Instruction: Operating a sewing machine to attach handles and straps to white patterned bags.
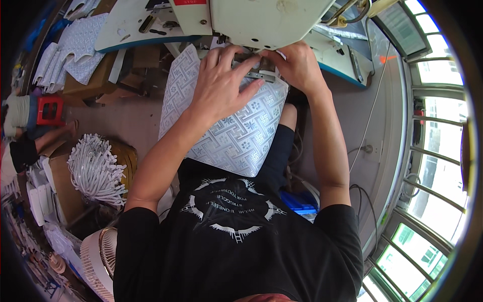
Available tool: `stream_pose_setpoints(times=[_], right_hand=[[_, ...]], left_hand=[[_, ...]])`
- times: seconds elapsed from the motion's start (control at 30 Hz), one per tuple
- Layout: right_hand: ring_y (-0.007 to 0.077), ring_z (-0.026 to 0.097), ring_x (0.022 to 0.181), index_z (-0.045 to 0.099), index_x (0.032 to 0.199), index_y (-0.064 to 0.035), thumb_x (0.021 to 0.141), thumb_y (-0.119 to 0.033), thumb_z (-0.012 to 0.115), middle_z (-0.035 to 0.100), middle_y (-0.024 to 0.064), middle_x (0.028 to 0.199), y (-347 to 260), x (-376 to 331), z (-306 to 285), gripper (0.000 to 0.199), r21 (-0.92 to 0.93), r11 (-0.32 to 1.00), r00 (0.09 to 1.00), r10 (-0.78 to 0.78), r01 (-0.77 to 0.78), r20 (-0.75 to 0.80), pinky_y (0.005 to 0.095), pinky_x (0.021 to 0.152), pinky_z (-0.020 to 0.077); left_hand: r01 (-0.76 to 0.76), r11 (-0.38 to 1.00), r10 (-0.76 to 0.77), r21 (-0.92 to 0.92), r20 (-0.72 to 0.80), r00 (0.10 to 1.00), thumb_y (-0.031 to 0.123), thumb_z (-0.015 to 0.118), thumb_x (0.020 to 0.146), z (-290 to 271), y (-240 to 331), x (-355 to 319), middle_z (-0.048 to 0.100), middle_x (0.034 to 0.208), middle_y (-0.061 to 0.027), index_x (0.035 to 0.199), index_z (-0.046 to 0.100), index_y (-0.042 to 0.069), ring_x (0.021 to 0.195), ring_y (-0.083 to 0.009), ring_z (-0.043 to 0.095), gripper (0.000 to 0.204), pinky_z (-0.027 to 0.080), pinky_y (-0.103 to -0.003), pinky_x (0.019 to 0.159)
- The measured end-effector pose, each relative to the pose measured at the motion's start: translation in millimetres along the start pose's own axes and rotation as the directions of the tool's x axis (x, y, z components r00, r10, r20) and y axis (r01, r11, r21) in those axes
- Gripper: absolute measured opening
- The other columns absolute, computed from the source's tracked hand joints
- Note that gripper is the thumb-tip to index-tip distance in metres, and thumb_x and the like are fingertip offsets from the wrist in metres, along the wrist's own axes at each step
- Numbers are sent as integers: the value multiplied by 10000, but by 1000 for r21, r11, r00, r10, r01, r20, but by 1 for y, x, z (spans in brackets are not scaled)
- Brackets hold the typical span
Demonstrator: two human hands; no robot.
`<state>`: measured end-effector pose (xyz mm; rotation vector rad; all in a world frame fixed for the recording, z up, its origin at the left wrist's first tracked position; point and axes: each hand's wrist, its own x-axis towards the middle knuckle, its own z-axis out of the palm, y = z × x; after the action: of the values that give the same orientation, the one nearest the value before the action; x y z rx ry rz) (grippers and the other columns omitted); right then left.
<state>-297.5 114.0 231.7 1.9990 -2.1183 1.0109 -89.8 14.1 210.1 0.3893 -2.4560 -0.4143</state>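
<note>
A pale grey-white patterned fabric piece (pixel 236 138) with an edged border hangs from the sewing machine (pixel 256 20) over my lap. My left hand (pixel 224 78) lies over its upper part, fingers spread and thumb apart, close to a small metal plate (pixel 261 75) below the machine head. At the right side of that plate is my right hand (pixel 297 63), with its fingers bent inward and its thumb toward the left index finger. What the right fingers pinch is too small to make out. The machine head partly hides both sets of fingertips.
More patterned fabric pieces (pixel 83 45) lie at the upper left. A carton holds a bundle of white strips (pixel 95 168). A white fan (pixel 100 261) stands at the lower left. Another person sits at far left beside a red stool (pixel 49 110). Barred windows (pixel 437 110) line the right.
</note>
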Motion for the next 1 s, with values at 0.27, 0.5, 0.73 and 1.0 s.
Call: stream_pose_setpoints(times=[0.27,0.5,0.73,1.0], right_hand=[[357,700,855,788,990,-117,874,-133,728,742,116,926,-20,-6,-3,132,-23,994,995,-104,104,-11,455,836,556],[414,710,835,764,1042,-78,876,-210,731,750,168,912,-9,16,3,215,-63,982,969,186,-178,164,502,729,571],[379,709,902,739,1133,-70,871,-175,761,747,168,997,-11,15,3,284,-15,964,940,262,-266,217,456,781,565],[398,712,869,752,1092,-92,844,-172,756,749,173,954,-4,20,1,260,-73,975,948,220,-209,228,464,741,570]], left_hand=[[-14,998,14,-67,0,1000,329,790,856,-9,-4,-2,594,1310,-109,1233,716,144,1255,-334,516,426,442,-466,1077],[-22,997,24,-71,26,999,310,785,874,-11,-2,1,580,1349,-111,1243,712,140,1261,-353,513,413,421,-462,1100],[-101,995,100,4,55,993,274,726,916,-16,3,-5,575,1352,-101,1253,713,143,1253,-337,517,361,409,-473,1107],[-167,985,170,-34,118,978,213,696,908,-15,4,7,615,1381,-88,1257,691,31,1281,-297,522,394,409,-466,1103]])
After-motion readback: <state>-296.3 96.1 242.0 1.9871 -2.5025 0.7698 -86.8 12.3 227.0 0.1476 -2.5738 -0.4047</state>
